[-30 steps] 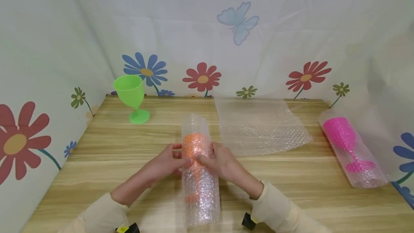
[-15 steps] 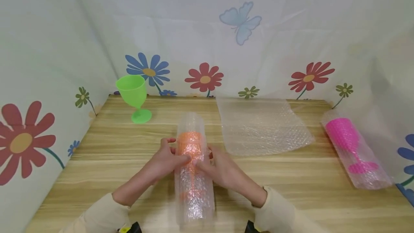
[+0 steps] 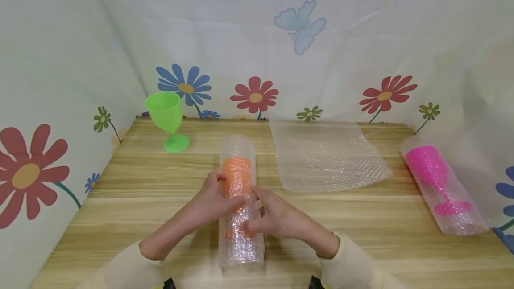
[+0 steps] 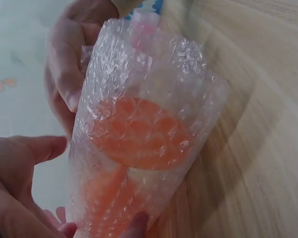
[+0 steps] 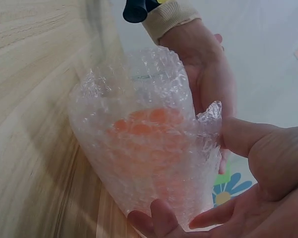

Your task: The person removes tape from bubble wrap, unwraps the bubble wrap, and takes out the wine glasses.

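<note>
An orange goblet point(image 3: 237, 171) lies rolled in bubble wrap point(image 3: 241, 253) on the wooden table, its bowl pointing away from me. My left hand point(image 3: 214, 197) holds the roll's left side, with the thumb reaching over the top. On the other side my right hand point(image 3: 279, 213) grips the roll, thumb lower down near the goblet's base. In the right wrist view, the right thumb point(image 5: 243, 136) meets a raised edge of the wrap point(image 5: 210, 119). The left wrist view shows the round orange base point(image 4: 144, 134) through the bubbles. Fingers beneath the roll are partly hidden.
A green goblet point(image 3: 166, 117) stands unwrapped at the back left. A flat sheet of bubble wrap point(image 3: 329, 159) lies behind and right of the roll. At the far right lies a pink goblet point(image 3: 431, 168) wrapped in bubble wrap. Flower-printed cloth point(image 3: 225, 48) walls the table point(image 3: 132, 200).
The roll has shifted slightly left and away from me. My right hand has slid lower along it, its thumb now nearer the goblet's base. The other goblets stay put.
</note>
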`<state>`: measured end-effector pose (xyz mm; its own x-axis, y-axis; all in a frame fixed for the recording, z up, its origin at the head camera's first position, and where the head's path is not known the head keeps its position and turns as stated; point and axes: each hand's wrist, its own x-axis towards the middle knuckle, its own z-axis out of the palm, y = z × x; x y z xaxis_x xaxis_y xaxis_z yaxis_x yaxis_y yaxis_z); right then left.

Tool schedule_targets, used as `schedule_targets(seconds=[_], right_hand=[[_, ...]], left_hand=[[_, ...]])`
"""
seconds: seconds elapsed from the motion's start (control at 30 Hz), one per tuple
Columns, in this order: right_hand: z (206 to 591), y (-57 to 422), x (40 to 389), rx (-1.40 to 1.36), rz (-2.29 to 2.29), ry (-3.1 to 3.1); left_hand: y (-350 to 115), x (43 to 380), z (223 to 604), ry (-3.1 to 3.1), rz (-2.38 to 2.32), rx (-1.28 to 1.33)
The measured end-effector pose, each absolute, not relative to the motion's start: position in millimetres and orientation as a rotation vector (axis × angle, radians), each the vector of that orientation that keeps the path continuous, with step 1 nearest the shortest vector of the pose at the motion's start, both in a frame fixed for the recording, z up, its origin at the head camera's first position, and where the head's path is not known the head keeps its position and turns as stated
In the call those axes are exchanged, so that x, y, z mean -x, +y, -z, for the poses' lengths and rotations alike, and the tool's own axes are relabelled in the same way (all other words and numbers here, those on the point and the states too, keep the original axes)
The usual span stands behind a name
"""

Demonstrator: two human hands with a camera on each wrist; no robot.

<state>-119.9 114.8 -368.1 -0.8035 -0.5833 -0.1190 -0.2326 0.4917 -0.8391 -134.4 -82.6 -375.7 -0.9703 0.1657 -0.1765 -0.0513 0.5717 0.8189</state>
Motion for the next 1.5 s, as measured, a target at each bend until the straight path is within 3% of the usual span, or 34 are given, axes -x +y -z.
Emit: schedule_targets(seconds=[0.67,1.07,1.5], right_hand=[[368,122,119,0.672,1.193,2.317],[375,103,119,0.849,1.013,2.886],[382,95,127,0.873,1.07,2.97]], left_hand=[[-72,118,382,2.589,-1.36,-0.099],[-65,118,384,2.599,-1.391,-0.146],[-65,118,389,2.752,-1.36,-0.265]])
